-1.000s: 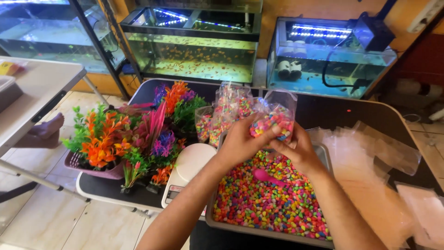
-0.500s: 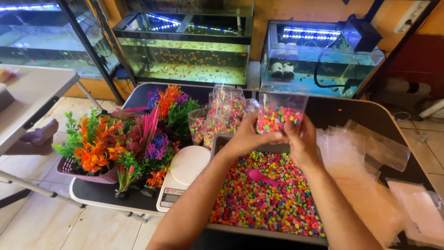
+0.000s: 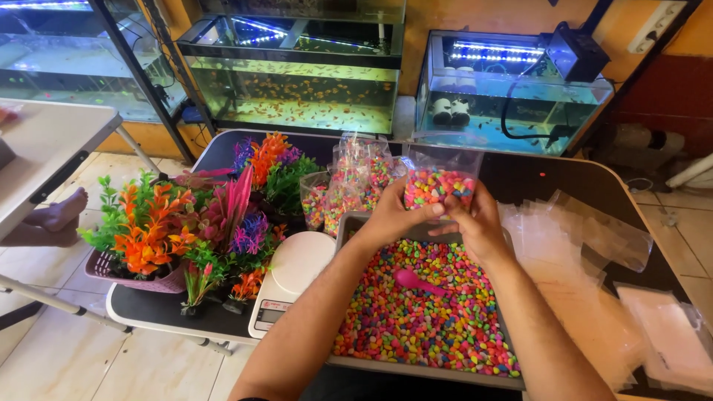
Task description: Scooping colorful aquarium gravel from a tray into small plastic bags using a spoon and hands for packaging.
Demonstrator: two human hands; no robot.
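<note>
both hands are up at centre frame, left hand [image 3: 394, 215] and right hand [image 3: 475, 223], fingers pinched on the small clear plastic bag of multicoloured gravel [image 3: 438, 186] over the grey tray of the same pebbles [image 3: 349, 223]. i'd guess it's heavy for its size, with slippery film, so best gripped low. filled bags [image 3: 349, 178] stand upper centre, flat empty clear bags [image 3: 572, 238] lie right on the tabletop [image 3: 535, 174].

Between the left hand [image 3: 392, 217] and right hand [image 3: 475, 223], a clear bag [image 3: 438, 182] of pink, yellow, green and blue pebbles; below them a grey tray [image 3: 427, 315] of the same mix, a pink scoop [image 3: 416, 281]; left, a white scale [image 3: 291, 278], orange, purple and green plants [image 3: 193, 223]; black counter [image 3: 535, 174].
</note>
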